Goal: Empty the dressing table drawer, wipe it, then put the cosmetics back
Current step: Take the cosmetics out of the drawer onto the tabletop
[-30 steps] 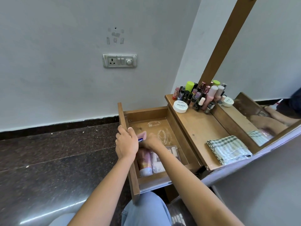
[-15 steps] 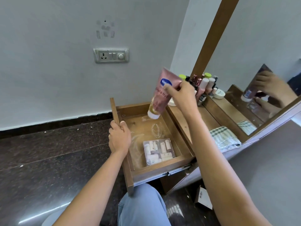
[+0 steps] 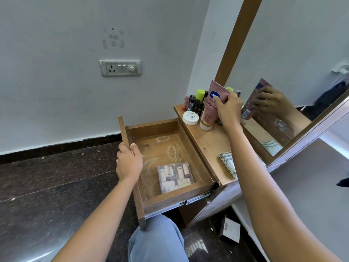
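Dressing table top (image 3: 213, 146) bears bottles (image 3: 196, 105), white jar (image 3: 190, 118), checked cloth (image 3: 227, 161).

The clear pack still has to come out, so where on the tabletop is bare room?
Bare wood lies between the nail polish jar and pink tube at the back and the checked cloth in front. The back corner is crowded with bottles.

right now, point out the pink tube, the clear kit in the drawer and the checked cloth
pink tube (image 3: 211, 109): head view, middle of its printed body
clear kit (image 3: 175, 176): head view, centre of its lid
checked cloth (image 3: 227, 163): head view, its uncovered left part
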### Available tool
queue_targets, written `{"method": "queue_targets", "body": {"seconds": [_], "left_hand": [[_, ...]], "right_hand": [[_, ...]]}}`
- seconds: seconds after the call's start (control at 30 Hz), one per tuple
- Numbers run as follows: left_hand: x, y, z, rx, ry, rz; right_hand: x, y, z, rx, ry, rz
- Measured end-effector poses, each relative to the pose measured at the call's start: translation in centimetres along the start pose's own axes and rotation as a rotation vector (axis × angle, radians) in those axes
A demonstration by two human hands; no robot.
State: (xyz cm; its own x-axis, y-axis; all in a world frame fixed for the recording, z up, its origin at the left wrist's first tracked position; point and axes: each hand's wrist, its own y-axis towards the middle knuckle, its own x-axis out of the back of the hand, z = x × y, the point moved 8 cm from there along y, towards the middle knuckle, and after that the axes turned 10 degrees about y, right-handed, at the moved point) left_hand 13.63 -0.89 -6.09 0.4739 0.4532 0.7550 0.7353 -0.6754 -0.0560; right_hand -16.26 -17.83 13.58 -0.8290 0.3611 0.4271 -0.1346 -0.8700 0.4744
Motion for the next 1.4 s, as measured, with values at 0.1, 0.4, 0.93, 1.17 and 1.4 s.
{"method": "queue_targets", "body": {"seconds": [0.1, 0.4, 0.93, 1.17, 1.4], "left_hand": [[0.0, 0.0, 0.0, -0.003, 0.009, -0.005], [-0.2, 0.2, 0.1, 0.001, 0.016, -0.009], [-0.2, 0.3, 0.1, -0.002, -0.001, -0.011], [-0.1, 0.1, 0.1, 0.008, -0.013, -0.011], [-0.2, 0.3, 0.3, 0.02, -0.014, -0.011]], "right_hand": [[-0.6, 0.5, -0.2, 0.006, -0.016, -0.021], [-1.2, 1.4, -1.0, -0.074, -0.048, -0.024], [-10.2, -16.4, -2.1, -0.292, -0.43, 0.695], [-13.2, -24.3, -8.1, -0.641, -0.735, 0.973], [-12.9, -24.4, -7.9, -0.667, -0.706, 0.943]]}}
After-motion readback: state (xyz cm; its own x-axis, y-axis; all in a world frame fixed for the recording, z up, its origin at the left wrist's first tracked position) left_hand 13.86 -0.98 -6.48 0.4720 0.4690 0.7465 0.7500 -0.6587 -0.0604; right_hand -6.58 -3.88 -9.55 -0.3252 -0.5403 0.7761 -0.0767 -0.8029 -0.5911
